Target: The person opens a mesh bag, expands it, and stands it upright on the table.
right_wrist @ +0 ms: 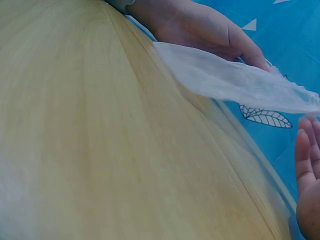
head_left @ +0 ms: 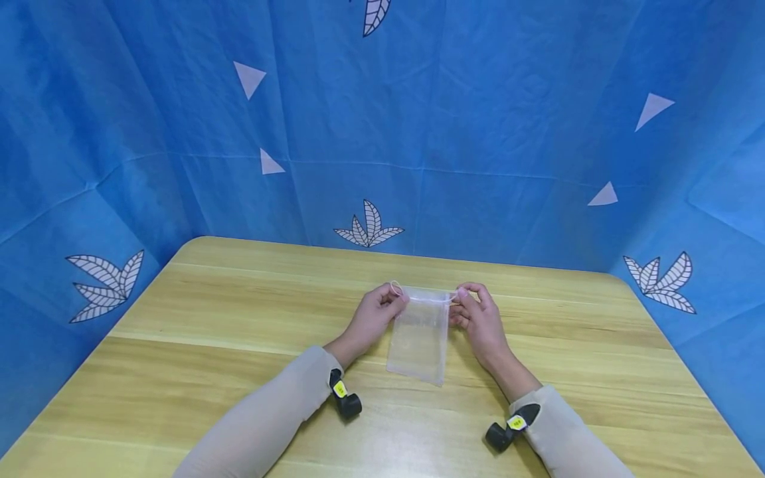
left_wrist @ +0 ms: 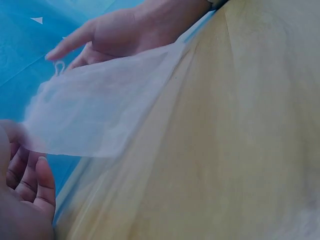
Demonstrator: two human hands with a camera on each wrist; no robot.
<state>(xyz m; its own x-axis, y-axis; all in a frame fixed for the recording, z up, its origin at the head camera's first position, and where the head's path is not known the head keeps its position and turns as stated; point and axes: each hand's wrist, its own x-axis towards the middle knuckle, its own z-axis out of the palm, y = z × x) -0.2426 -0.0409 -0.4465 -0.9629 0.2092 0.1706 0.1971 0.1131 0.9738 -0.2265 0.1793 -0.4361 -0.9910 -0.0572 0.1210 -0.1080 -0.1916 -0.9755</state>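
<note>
Between the two hands hangs a sheer white drawstring pouch (head_left: 417,338), its mouth at the top and its lower end toward the person. My left hand (head_left: 374,315) pinches the upper left corner, where a small loop of the drawstring (head_left: 396,287) sticks up. At the other top corner my right hand (head_left: 481,322) pinches the drawstring between thumb and forefinger. In the left wrist view the pouch (left_wrist: 105,107) looks flat, stretched between both hands. The right wrist view shows the pouch (right_wrist: 225,80) tilted above the table, the left hand (right_wrist: 200,27) behind it.
A wooden table (head_left: 239,299) with rounded far corners lies under the hands. Blue curtains (head_left: 478,133) with white leaf and triangle prints stand behind it and at both sides. Each sleeve cuff bears a small black camera (head_left: 348,405).
</note>
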